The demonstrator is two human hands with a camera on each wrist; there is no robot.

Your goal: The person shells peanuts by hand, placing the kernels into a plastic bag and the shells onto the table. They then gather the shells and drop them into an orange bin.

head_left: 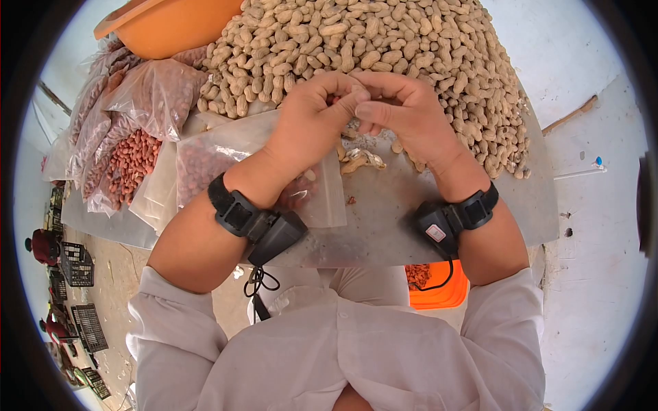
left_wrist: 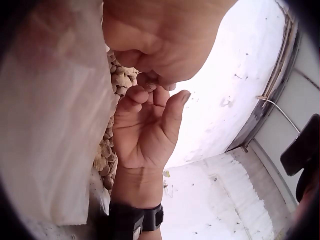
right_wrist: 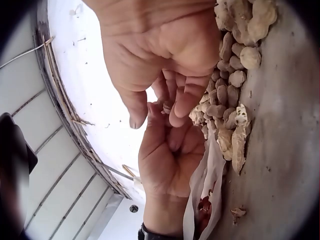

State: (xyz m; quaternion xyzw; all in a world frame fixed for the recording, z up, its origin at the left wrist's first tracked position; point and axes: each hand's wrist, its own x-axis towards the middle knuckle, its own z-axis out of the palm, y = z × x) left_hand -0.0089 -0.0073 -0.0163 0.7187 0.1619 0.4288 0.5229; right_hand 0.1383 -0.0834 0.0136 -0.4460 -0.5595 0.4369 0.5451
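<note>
My left hand (head_left: 308,113) and right hand (head_left: 415,113) meet fingertip to fingertip in front of a big heap of unshelled peanuts (head_left: 384,41). Between their fingertips they pinch a small peanut (right_wrist: 167,106), mostly hidden by fingers. The right thumb stands out from the other fingers in the right wrist view. Reddish peanut kernels (head_left: 332,100) show inside the curled left hand. Under the left forearm lies a clear plastic bag (head_left: 329,198) with red kernels in it. Split peanut shells (head_left: 363,161) lie on the metal table below the hands.
Filled bags of red kernels (head_left: 147,96) stack at the left, beside an orange basin (head_left: 181,27). The metal table's front edge (head_left: 370,264) is close to my body. An orange tub (head_left: 445,294) sits under it. Black crates (head_left: 89,325) stand on the floor at left.
</note>
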